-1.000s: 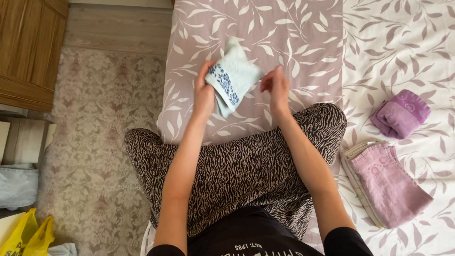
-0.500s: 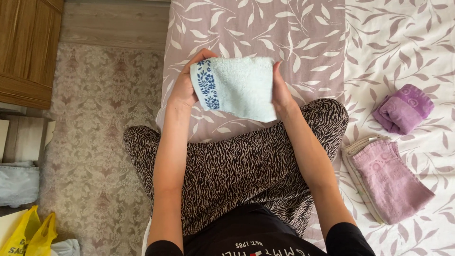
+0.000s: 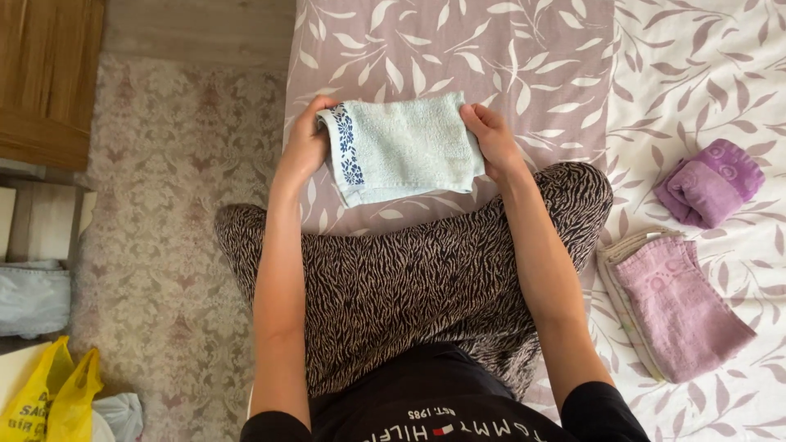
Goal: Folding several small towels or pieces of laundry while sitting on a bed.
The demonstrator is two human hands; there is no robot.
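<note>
One camera sits on the person's head, looking straight down from close above. The lap fills six o'clock, the bed (image 3: 458, 49) runs from twelve to three, the rug (image 3: 172, 213) lies at nine. No second view shares the scene.

Now being held flat and wide between the left hand (image 3: 304, 149) and the right hand (image 3: 494, 141), where a second ago hanging bunched and crumpled from the left hand alone. Light blue towel (image 3: 405, 147) now spreading out as a folded rectangle, blue patterned border lying down its left edge rather than twisting across the middle. Right hand now gripping the towel's right edge, no longer hovering apart with fingers open. Hands standing wider apart than before, and a little lower over the bed (image 3: 458, 49), towel sitting squarer than half a second ago.
</note>
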